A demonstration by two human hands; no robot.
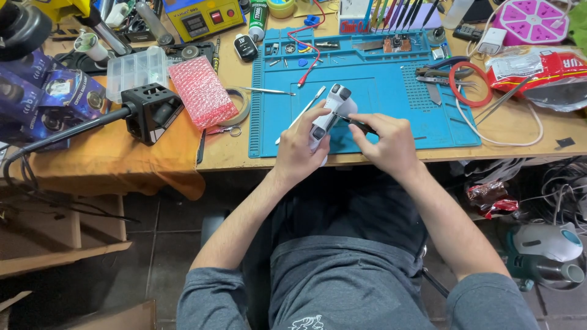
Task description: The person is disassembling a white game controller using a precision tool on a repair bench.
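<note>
While the white controller (pixel 327 116) sits tilted over the blue mat's (pixel 391 116) near edge, my left hand (pixel 299 146) grips it closed, and my right hand (pixel 386 139) pinches a black screwdriver (pixel 354 124) against it. Beside lies a spudger (pixel 302 111).

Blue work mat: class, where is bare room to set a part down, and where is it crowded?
Bare: the blue mat centre, between the white controller and the pliers. Crowded: its top tray edge and the bench left of it.
</note>
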